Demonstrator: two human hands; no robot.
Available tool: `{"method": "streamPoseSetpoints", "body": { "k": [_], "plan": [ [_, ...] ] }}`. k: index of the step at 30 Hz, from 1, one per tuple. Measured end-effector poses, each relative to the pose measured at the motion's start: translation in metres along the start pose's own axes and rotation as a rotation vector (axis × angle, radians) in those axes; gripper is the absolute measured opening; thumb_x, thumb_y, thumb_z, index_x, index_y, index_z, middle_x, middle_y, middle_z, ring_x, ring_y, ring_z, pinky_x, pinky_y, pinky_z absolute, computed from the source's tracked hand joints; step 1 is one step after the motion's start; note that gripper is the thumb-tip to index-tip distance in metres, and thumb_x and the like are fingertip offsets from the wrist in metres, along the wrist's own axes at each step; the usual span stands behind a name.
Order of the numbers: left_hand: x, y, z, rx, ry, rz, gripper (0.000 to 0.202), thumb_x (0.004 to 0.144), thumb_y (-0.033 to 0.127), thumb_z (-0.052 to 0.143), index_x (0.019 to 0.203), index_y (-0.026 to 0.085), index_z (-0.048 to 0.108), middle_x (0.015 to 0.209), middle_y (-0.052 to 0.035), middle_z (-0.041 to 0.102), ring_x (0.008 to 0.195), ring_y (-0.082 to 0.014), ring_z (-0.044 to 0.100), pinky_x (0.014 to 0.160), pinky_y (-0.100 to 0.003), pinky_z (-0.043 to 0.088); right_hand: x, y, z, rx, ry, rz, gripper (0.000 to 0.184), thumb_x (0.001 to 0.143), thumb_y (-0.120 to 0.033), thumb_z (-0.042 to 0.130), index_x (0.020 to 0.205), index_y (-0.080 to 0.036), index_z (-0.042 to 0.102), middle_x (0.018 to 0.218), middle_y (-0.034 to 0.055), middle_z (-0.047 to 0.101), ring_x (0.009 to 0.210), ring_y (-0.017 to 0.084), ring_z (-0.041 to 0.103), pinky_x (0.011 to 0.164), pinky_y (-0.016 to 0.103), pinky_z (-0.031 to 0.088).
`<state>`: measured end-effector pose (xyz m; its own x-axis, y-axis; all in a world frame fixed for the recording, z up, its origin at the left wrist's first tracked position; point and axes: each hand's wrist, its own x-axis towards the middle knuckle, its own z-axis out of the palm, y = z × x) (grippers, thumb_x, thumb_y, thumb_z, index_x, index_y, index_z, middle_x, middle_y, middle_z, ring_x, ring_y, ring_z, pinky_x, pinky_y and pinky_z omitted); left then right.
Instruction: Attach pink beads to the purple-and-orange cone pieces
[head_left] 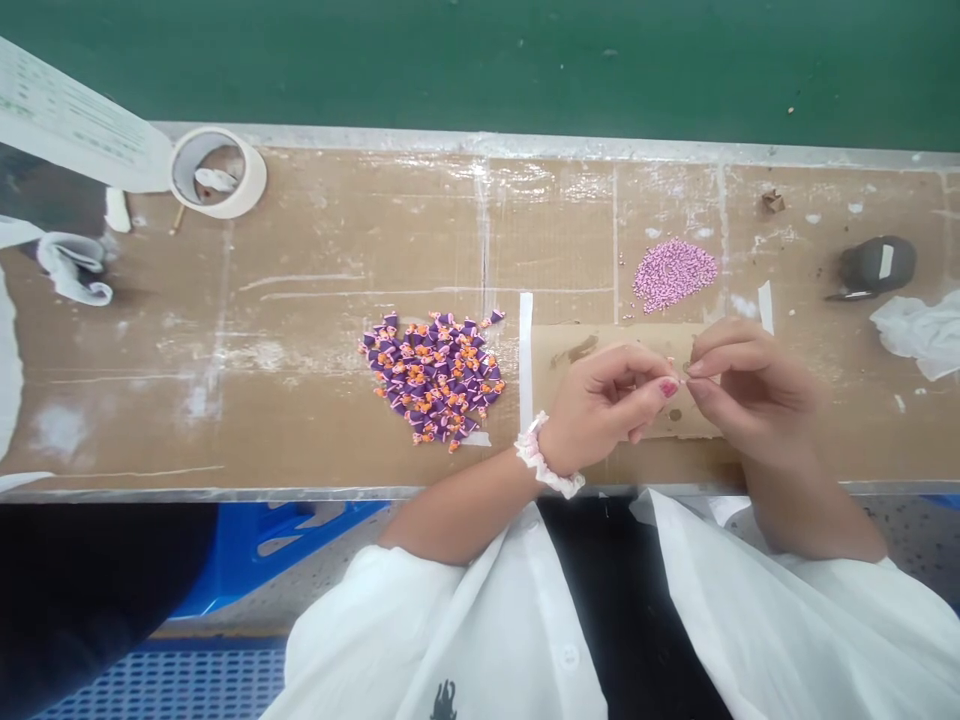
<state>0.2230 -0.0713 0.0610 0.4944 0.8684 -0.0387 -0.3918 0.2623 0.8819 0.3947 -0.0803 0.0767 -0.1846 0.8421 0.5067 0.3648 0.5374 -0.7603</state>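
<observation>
My left hand (611, 405), with a pale scrunchie (541, 462) round its wrist, has thumb and forefinger pinched together. Meeting it fingertip to fingertip is my right hand (746, 390), also closed in a pinch. A tiny pale bit shows between the fingertips, too small to name. Both hands are above a brown paper sheet (562, 385) on the table. Left of them lies a heap of small purple cone-shaped pieces with orange and pink parts (435, 380). Beyond the hands is a pile of tiny pink beads (673, 273).
The cardboard-covered table (300, 400) has a white tape strip (526, 360) beside the sheet. A tape roll (217, 173) stands at the left back. On the right are a black object (877, 265) and crumpled white tissue (921, 332). A blue stool (247, 550) is below the edge.
</observation>
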Motion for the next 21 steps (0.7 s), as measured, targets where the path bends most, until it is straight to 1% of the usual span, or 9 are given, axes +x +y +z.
{"method": "streamPoseSetpoints", "body": {
  "k": [4,6,10,12,14,16,18,20,21],
  "plan": [
    [0.000,0.001,0.001,0.058,0.026,0.012,0.026,0.084,0.042,0.066,0.076,0.018,0.063,0.078,0.0002,0.058,0.044,-0.0022,0.051,0.041,-0.018,0.040,0.000,-0.002,0.000,0.009,-0.035,0.022,0.015,0.078,-0.014,0.067,0.084,-0.027,0.064,0.069,-0.0004,0.061,0.061,0.016,0.057,0.054,0.034,0.046],
    [0.000,0.001,0.002,0.082,0.027,0.009,0.026,0.083,0.042,0.067,0.075,0.018,0.064,0.080,-0.0002,0.059,0.045,-0.0023,0.051,0.041,-0.018,0.040,0.000,-0.003,0.000,0.013,-0.047,0.050,0.013,0.078,-0.015,0.066,0.082,-0.027,0.062,0.069,-0.0003,0.061,0.061,0.016,0.056,0.054,0.034,0.046],
    [0.000,0.000,0.000,0.152,0.039,0.045,0.018,0.083,0.035,0.067,0.076,0.019,0.067,0.080,-0.0009,0.061,0.048,-0.0031,0.051,0.047,-0.020,0.041,-0.001,-0.003,0.000,0.034,-0.087,0.072,0.015,0.077,-0.010,0.063,0.079,-0.025,0.059,0.070,-0.0007,0.058,0.062,0.015,0.055,0.054,0.032,0.044],
    [0.001,-0.003,-0.002,0.245,0.043,0.118,0.016,0.085,0.032,0.065,0.077,0.019,0.067,0.081,-0.0013,0.062,0.054,-0.0043,0.053,0.052,-0.020,0.044,-0.001,-0.003,0.000,0.029,-0.113,0.078,0.016,0.078,-0.009,0.061,0.079,-0.024,0.058,0.070,-0.0009,0.057,0.063,0.015,0.054,0.055,0.031,0.044],
    [0.003,-0.007,-0.004,0.336,0.038,0.242,0.014,0.086,0.030,0.065,0.078,0.018,0.068,0.080,-0.0016,0.063,0.061,-0.0059,0.057,0.056,-0.019,0.047,0.000,-0.002,-0.001,0.014,-0.137,0.077,0.016,0.078,-0.008,0.060,0.079,-0.024,0.056,0.071,-0.0008,0.057,0.064,0.015,0.054,0.055,0.030,0.044],
    [0.005,-0.010,-0.006,0.408,0.031,0.376,0.011,0.085,0.027,0.066,0.080,0.017,0.068,0.080,-0.0022,0.064,0.067,-0.0068,0.059,0.058,-0.017,0.048,0.000,-0.002,-0.001,0.007,-0.163,0.073,0.016,0.078,-0.008,0.059,0.078,-0.023,0.055,0.071,-0.0007,0.056,0.065,0.015,0.054,0.056,0.030,0.044],
    [0.006,-0.012,-0.007,0.461,0.013,0.475,0.008,0.084,0.023,0.068,0.082,0.016,0.069,0.082,-0.0031,0.066,0.071,-0.0070,0.061,0.058,-0.016,0.048,0.001,-0.001,-0.003,0.029,-0.190,0.069,0.016,0.079,-0.008,0.058,0.079,-0.023,0.053,0.072,-0.0006,0.055,0.064,0.014,0.053,0.055,0.029,0.044],
    [0.006,-0.013,-0.008,0.478,-0.003,0.498,0.006,0.085,0.022,0.068,0.084,0.017,0.070,0.084,-0.0036,0.067,0.070,-0.0067,0.061,0.059,-0.016,0.048,0.001,-0.001,-0.007,0.065,-0.215,0.066,0.014,0.081,-0.010,0.057,0.080,-0.023,0.052,0.072,-0.0003,0.054,0.064,0.015,0.053,0.055,0.029,0.044],
    [0.006,-0.013,-0.008,0.465,0.002,0.475,0.007,0.085,0.023,0.067,0.085,0.017,0.070,0.085,-0.0037,0.068,0.069,-0.0063,0.061,0.059,-0.017,0.048,0.002,-0.001,-0.011,0.078,-0.220,0.063,0.013,0.082,-0.011,0.056,0.081,-0.023,0.051,0.073,0.0000,0.053,0.065,0.015,0.053,0.056,0.030,0.044]
  ]
}}
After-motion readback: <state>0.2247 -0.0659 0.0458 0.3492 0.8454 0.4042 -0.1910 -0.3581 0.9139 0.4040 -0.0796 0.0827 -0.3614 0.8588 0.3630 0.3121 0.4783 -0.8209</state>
